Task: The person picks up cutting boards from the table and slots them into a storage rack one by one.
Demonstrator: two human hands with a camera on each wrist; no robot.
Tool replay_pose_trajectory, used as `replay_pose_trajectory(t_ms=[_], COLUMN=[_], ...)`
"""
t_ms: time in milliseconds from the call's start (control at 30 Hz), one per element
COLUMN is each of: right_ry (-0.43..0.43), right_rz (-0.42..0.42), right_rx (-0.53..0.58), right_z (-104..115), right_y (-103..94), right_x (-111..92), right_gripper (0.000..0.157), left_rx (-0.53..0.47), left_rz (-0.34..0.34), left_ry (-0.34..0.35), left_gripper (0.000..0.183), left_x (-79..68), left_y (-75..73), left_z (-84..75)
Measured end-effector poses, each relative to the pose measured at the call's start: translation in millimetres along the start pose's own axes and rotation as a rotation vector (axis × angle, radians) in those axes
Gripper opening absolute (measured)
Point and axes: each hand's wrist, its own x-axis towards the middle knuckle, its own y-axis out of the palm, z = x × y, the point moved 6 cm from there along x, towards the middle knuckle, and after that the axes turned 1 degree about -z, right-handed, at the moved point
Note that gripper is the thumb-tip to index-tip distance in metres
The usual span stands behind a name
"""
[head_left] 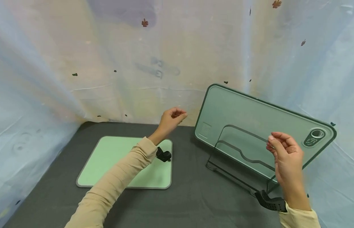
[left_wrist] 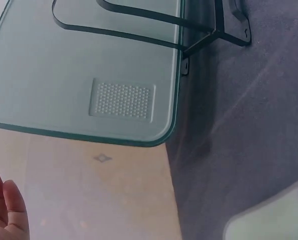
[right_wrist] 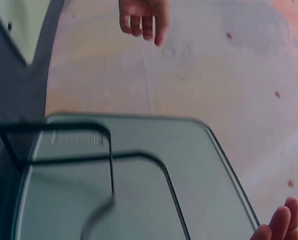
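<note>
One grey-green cutting board [head_left: 251,110] stands tilted toward the far right corner of the bench [head_left: 194,199], behind the loops of a dark wire rack [head_left: 255,161]. Cannot tell how its lower edge is seated. Nubbed rectangular patch [left_wrist: 123,101] at its lower left corner in head view; oval inset [head_left: 310,141] with a round hole at the right end.

Left hand [head_left: 171,121] is raised around the bench's far edge, just left of the standing board and apart from it. Fingers loosely bent, side by side, thumb beneath, holding nothing. Right hand [head_left: 288,155] is up in front of the standing board's right half, beside the rack. Fingers relaxed and slightly curled, thumb near the index finger, nothing gripped. Cannot tell from head view if a fingertip touches the top loop; right wrist view catches only the fingers, low in the corner.

Second board, a pale green cutting board [head_left: 111,153] with grey rim, lies flat near the bench's left edge, toward the far left corner, partly under the left sleeve [head_left: 108,190] in view. Black wrist cameras on both wrists. Dark grey cloth covers the bench; pastel curtain [head_left: 194,53] with small leaf prints hangs behind.
</note>
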Motion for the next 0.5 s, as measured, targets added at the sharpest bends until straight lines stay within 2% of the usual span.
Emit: replay_pose_trajectory(t_ms=[300, 500], right_ry=[0.071, 0.103], right_rz=[0.250, 0.335], right_rx=[-0.208, -0.246], right_z=[-28, -46], right_y=[51.1, 75.8], right_x=[-12, -17], right_gripper=[0.016, 0.018], left_rx=[0.041, 0.056], left_rz=[0.027, 0.037], left_ry=[0.001, 0.003], left_gripper=[0.023, 0.026], left_x=[-21.3, -35.0], left_y=[-30.9, -52.2], left_z=[-7.6, -7.9])
